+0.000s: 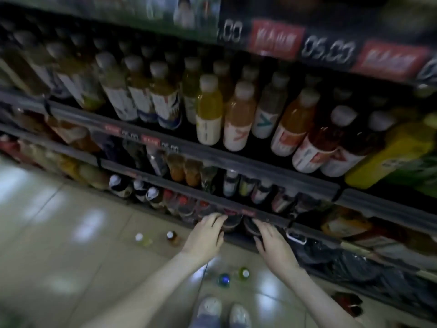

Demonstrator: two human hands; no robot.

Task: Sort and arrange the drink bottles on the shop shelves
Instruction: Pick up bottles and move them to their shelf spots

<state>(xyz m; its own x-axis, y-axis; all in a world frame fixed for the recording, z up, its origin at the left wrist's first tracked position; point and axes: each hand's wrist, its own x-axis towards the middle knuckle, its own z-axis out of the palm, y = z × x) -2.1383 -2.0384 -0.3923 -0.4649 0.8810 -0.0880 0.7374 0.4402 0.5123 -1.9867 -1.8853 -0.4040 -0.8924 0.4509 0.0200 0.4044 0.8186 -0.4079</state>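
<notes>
Drink bottles (210, 114) filled the shelves (236, 159), but four loose bottles (223, 279) stood on the floor (71, 233). My left hand (208, 235) curled round a dark bottle (233, 223) down low; I couldn't tell if my right hand (272, 245) gripped.

Shelf rail (236, 212) overhangs packed bottles (184, 204); loose bottles (223, 279) dot open floor (71, 233)

The person is wearing pale, whitish shoes (209, 306), showing at the bottom middle of the frame. Blue trouser legs (203, 321) are hanging over them. The left arm (151, 287) and right arm (314, 297) are showing bare.
</notes>
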